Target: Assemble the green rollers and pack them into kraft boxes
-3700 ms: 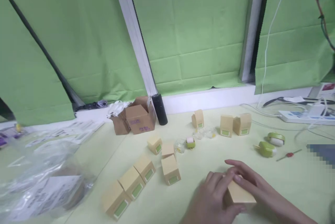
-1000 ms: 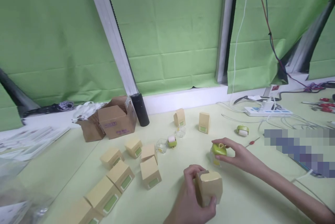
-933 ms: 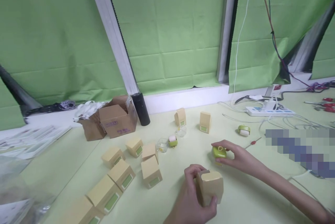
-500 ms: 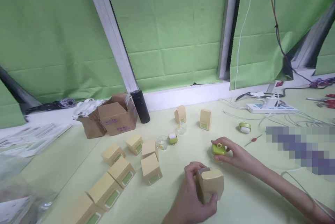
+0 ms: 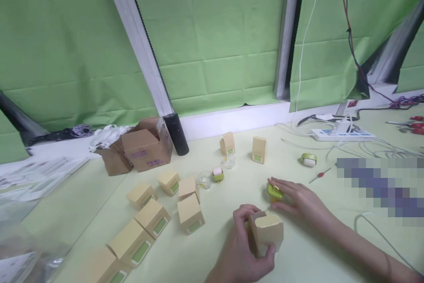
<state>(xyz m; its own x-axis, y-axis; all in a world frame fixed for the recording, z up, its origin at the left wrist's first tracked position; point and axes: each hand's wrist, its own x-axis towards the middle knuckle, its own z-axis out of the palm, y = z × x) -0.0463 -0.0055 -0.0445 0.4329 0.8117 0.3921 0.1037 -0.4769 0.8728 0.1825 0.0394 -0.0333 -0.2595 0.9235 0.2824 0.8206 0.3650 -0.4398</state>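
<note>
One tan folded-card box [image 5: 270, 232], lower right of centre, clasped in the left hand [image 5: 247, 247]: likely light, crushable, best held by flat side walls. Right hand [image 5: 298, 201] spread about a glossy green-lidded container [image 5: 275, 192], probably slippery, contact unclear. Room on the pale-green tabletop [image 5: 220, 216], towards the tan boxes [image 5: 130, 243] lower left.

The brown box [image 5: 142, 148] looked like plain, matt cardboard. To its right stood a smooth, dull black cylinder [image 5: 176, 135]; in front of the box, small cartons [image 5: 189, 210] of smooth, matt card. Farther right of the box, a green cap [image 5: 274, 191] shone — glossy, plastic-looking — while behind the box hung creased, matt, cloth-like blinds [image 5: 218, 44].
</note>
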